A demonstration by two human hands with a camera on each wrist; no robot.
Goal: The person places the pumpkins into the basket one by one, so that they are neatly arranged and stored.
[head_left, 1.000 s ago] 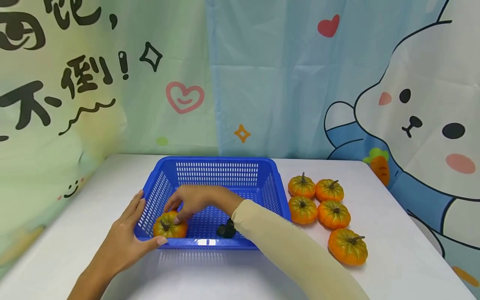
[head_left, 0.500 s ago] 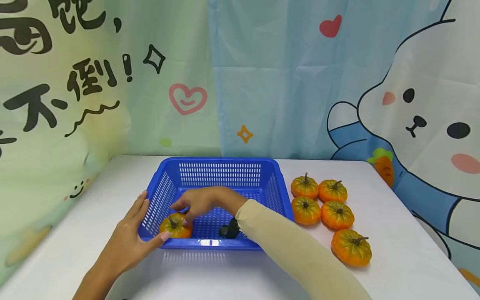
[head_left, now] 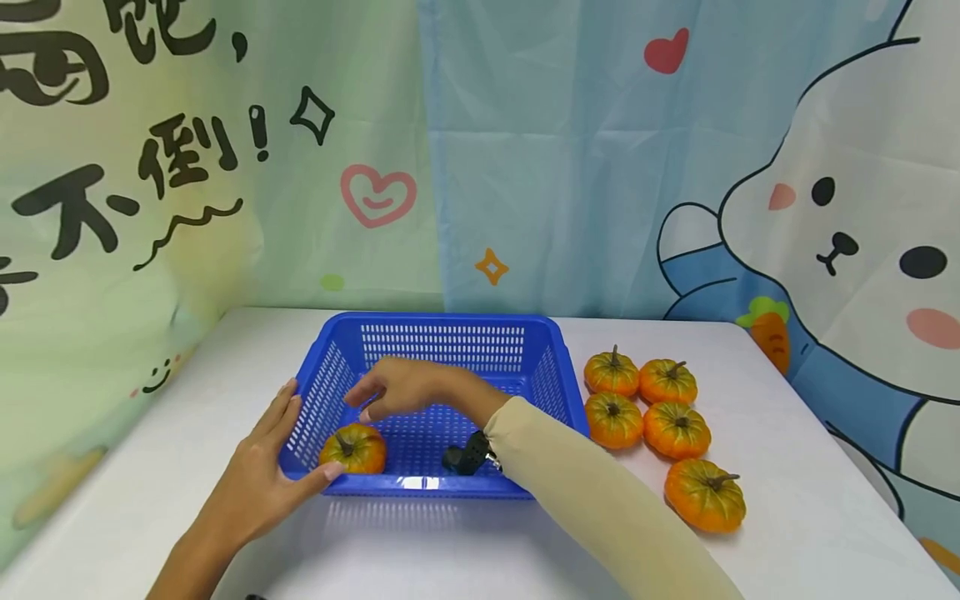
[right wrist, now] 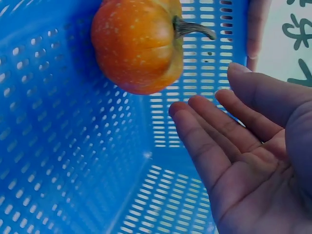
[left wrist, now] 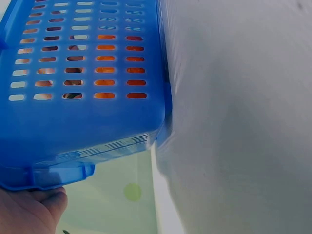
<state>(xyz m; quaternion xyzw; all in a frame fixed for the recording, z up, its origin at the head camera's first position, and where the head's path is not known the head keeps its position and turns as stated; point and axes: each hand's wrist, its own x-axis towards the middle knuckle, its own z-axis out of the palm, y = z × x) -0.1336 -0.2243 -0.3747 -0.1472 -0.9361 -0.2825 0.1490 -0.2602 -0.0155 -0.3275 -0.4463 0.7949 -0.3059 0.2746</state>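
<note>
One small orange-green pumpkin (head_left: 352, 448) sits in the front left corner of a blue perforated plastic basket (head_left: 442, 482). Just above and behind that pumpkin hovers my right hand (head_left: 397, 388), fingers loosely extended. A gap shows between its fingertips and the pumpkin (right wrist: 139, 46) in the right wrist view. My left hand (head_left: 258, 475) rests against the basket's front left corner, its fingers straight along the left side and its thumb at the front rim. In the left wrist view, orange shows through the slots of the basket wall (left wrist: 87, 117).
Right of the basket, several pumpkins (head_left: 677, 431) stand on the white table (head_left: 390, 554), with one pumpkin (head_left: 705, 496) nearer the front. A black wrist-camera piece (head_left: 467, 456) hangs under my right wrist. A printed curtain (head_left: 525, 167) stands behind the table.
My right hand has let go of the pumpkin in the basket and lifted up and away from it. The left hand has stayed at the basket's corner. The head view has shifted slightly.
</note>
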